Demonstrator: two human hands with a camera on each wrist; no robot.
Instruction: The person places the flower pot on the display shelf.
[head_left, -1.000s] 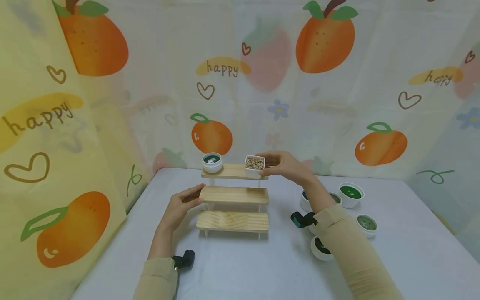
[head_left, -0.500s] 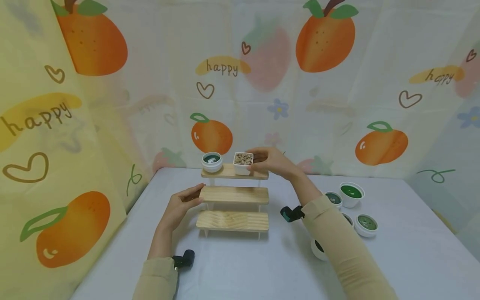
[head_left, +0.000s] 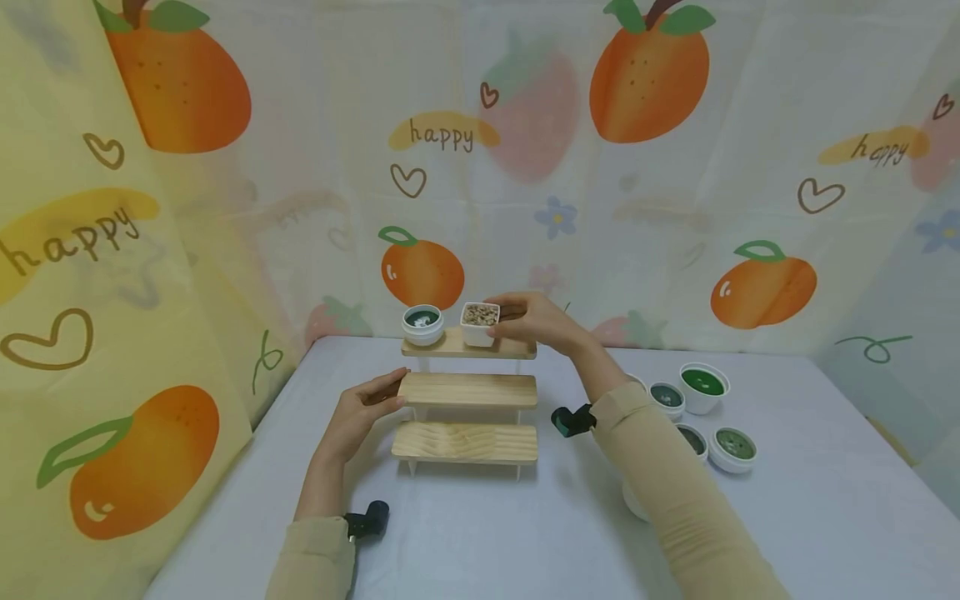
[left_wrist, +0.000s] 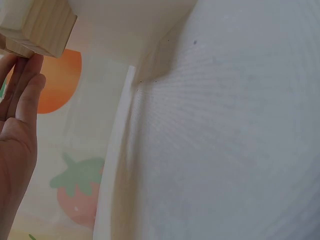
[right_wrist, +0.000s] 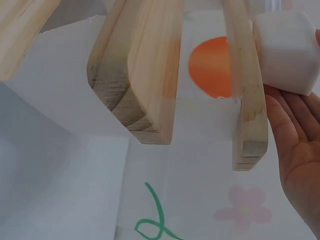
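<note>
Our right hand [head_left: 536, 321] pinches the square bowl [head_left: 479, 327] at the top shelf [head_left: 452, 342], inward from its right edge; our left hand [head_left: 356, 421], fingers straight, touches the left edge of the middle shelf [head_left: 468, 390].

"What sort of place is this?"
"Booth-like: a white-covered table [head_left: 465, 542], fruit-printed sheets [head_left: 480, 192] (even lettered "happy") hanging behind and beside it. Home or studio, I can't tell."

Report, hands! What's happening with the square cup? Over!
Right hand gripping square cup at top shelf. Left hand touching middle shelf. Round cup alongside, seemingly not blocking.
</note>
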